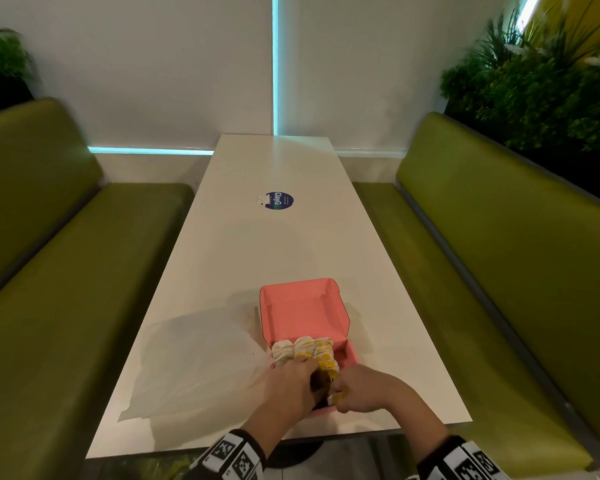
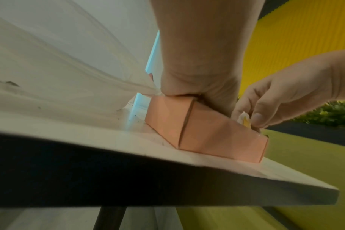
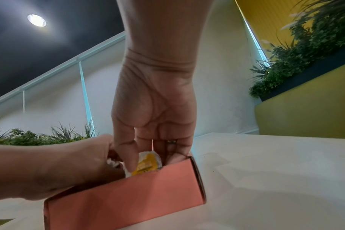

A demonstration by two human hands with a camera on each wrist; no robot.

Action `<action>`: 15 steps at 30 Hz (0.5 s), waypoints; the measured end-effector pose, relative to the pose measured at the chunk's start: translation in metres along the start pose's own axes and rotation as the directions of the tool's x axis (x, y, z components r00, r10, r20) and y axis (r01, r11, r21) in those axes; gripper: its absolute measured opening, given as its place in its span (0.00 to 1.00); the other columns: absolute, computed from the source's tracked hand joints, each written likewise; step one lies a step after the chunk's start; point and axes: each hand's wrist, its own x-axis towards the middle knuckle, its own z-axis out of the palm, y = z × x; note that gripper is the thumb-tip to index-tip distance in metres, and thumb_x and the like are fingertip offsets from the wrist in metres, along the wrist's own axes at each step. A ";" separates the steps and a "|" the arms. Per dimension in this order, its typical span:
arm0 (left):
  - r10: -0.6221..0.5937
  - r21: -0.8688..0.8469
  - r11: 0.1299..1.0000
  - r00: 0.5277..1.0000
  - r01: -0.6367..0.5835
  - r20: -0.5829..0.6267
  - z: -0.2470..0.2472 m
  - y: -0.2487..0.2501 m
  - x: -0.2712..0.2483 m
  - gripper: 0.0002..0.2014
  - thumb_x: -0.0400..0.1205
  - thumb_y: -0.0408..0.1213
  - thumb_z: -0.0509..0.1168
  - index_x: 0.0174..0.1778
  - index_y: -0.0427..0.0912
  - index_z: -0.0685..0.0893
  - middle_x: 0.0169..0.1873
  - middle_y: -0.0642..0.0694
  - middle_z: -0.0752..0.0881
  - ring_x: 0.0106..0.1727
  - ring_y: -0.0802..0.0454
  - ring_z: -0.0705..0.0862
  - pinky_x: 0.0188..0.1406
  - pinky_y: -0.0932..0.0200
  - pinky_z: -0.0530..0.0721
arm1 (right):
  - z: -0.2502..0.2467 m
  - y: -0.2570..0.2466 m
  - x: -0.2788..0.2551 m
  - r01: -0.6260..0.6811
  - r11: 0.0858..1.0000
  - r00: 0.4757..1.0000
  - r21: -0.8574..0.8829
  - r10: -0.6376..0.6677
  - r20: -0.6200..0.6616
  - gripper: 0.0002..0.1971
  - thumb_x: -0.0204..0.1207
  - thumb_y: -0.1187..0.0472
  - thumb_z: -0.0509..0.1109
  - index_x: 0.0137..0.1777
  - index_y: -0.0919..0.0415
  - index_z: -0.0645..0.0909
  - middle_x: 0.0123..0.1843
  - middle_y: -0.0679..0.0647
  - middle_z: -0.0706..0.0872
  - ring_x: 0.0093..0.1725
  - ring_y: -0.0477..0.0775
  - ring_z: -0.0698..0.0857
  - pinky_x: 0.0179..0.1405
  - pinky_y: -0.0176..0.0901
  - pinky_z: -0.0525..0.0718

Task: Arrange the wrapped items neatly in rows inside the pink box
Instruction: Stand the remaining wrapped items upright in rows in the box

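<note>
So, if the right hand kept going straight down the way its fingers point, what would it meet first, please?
Probably the box floor: the right hand points down into it, pinching a wrapped item. The space beneath is hidden.

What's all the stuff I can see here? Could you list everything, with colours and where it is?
pink box: one, pink, lid open, near end of the table
wrapped items: several, white and yellow, in rows inside the box; exact count unclear
plastic bag: one, clear, flat on the table left of the box
table: one, white, long, between the benches
round sticker: one, dark blue, mid-table
benches: two, olive green, either side
plants: green, behind the benches
left hand: in the box among the items; its grip is hidden
right hand: pinches a yellow wrapped item at the box's near edge
</note>
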 end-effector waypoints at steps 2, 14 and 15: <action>0.032 -0.082 0.996 0.999 -0.035 -0.037 -0.008 -0.001 -0.002 0.11 0.78 0.48 0.64 0.54 0.51 0.82 0.53 0.53 0.84 0.53 0.52 0.80 0.50 0.60 0.78 | -0.003 0.000 0.000 0.001 1.000 0.999 0.020 0.000 -0.044 0.14 0.78 0.59 0.63 0.53 0.67 0.84 0.46 0.59 0.83 0.40 0.48 0.75 0.37 0.36 0.72; -0.013 -0.214 0.977 0.997 -0.004 -0.079 -0.021 -0.027 -0.023 0.07 0.76 0.47 0.68 0.47 0.52 0.84 0.45 0.57 0.84 0.47 0.59 0.79 0.47 0.65 0.78 | 0.009 -0.004 0.007 -0.059 0.998 0.919 0.027 0.065 -0.389 0.10 0.76 0.62 0.61 0.52 0.59 0.82 0.51 0.55 0.78 0.51 0.56 0.81 0.51 0.45 0.82; -0.007 -0.205 0.979 0.997 -0.009 -0.078 -0.020 -0.027 -0.024 0.07 0.76 0.48 0.67 0.47 0.52 0.84 0.45 0.58 0.83 0.47 0.60 0.79 0.47 0.66 0.78 | 0.009 -0.004 0.006 -0.059 0.998 0.922 0.019 0.062 -0.381 0.11 0.77 0.62 0.60 0.54 0.60 0.81 0.54 0.55 0.78 0.52 0.56 0.80 0.52 0.46 0.81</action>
